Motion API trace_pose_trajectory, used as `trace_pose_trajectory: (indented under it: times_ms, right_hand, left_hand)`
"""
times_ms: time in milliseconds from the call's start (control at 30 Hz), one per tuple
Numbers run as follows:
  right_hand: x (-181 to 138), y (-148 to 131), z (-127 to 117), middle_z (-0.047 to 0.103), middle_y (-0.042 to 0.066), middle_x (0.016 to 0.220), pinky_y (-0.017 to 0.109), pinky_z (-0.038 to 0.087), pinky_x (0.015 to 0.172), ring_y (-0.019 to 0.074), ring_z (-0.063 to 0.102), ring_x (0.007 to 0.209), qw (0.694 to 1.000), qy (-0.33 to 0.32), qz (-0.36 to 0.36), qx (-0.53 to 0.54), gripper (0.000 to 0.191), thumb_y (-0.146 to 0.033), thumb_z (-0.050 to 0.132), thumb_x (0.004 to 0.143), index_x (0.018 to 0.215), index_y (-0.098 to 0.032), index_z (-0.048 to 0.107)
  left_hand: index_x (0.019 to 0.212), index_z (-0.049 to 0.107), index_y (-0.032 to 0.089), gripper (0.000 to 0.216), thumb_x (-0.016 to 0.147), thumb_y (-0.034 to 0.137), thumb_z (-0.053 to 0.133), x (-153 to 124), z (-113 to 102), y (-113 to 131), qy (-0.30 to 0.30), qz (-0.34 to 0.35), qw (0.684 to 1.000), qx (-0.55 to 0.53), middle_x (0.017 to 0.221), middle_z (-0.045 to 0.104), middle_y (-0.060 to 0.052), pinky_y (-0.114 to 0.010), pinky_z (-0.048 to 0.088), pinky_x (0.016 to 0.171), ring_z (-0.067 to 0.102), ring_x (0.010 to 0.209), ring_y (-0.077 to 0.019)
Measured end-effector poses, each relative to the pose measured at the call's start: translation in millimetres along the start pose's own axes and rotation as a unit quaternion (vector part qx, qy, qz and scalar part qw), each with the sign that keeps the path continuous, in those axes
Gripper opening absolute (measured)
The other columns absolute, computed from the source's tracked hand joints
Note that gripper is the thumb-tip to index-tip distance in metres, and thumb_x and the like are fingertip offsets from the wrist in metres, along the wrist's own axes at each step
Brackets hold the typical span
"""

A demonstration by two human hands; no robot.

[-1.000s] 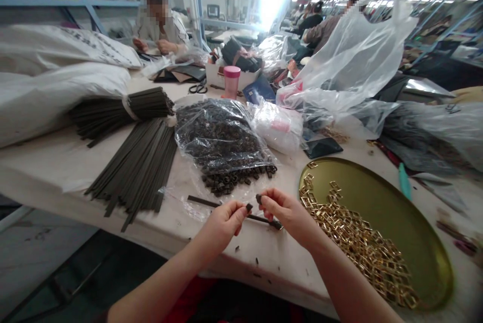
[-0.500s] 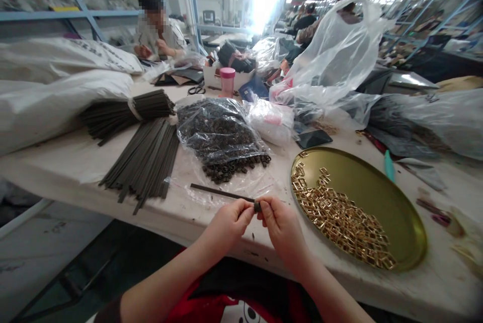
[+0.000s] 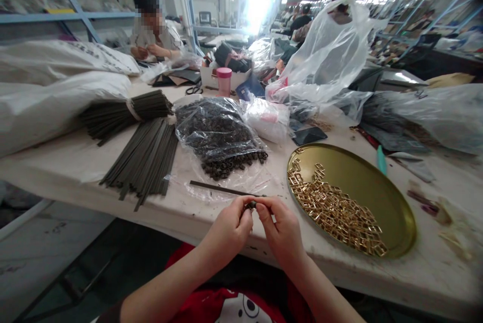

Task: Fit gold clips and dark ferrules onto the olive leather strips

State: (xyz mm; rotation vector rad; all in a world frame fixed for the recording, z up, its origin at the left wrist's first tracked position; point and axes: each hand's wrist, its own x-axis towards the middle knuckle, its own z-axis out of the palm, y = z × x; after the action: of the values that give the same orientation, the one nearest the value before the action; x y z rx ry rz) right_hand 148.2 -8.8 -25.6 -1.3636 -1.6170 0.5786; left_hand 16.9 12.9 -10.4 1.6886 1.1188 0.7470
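My left hand (image 3: 230, 225) and my right hand (image 3: 279, 226) meet at the table's near edge, fingertips pinched together on a small dark loop piece (image 3: 250, 206). A thin dark strip (image 3: 222, 189) lies on the table just beyond them. Behind it a clear bag of dark loop pieces (image 3: 219, 134) spills several pieces onto the table. To the right lies a round gold tray (image 3: 381, 197) holding a heap of gold square buckles (image 3: 334, 212).
Loose dark strips (image 3: 145, 162) and a tied bundle of them (image 3: 126, 111) lie at the left by white sacks (image 3: 49, 96). Plastic bags (image 3: 328, 61), a phone (image 3: 309, 135), a pink cup (image 3: 224, 80) and scissors lie farther back. Another person (image 3: 153, 31) works across the table.
My hands have come together from a little apart and drawn toward me to the table edge. The dark strip that my right hand held a second ago now lies on the table.
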Motion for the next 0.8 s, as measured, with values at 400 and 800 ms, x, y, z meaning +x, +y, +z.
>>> trace_pose_trajectory:
  times_ms: [400, 800]
  right_hand:
    - [1, 6, 2, 0.059, 0.0, 0.068, 0.026, 0.043, 0.058, 0.0139, 0.053, 0.062, 0.99, 0.016, 0.104, 0.089, 0.008, -0.026, 0.055, 0.079, 0.079, -0.02, 0.06]
    - [1, 13, 6, 0.062, 0.005, 0.082, 0.031, 0.044, 0.07, 0.0191, 0.056, 0.078, 0.996, 0.009, 0.055, 0.068, 0.021, -0.031, 0.047, 0.085, 0.093, -0.023, 0.065]
  left_hand:
    - [0.101, 0.054, 0.015, 0.024, 0.085, 0.017, 0.037, 1, -2, 1, 0.008, 0.01, 1.0, -0.006, 0.096, 0.062, -0.006, -0.032, 0.042, 0.084, 0.056, 0.092, -0.0182]
    - [0.121, 0.033, 0.015, 0.036, 0.086, 0.019, 0.032, 3, -2, -7, -0.044, -0.016, 0.999, -0.022, 0.067, 0.046, 0.003, -0.026, 0.039, 0.061, 0.045, 0.059, -0.0112]
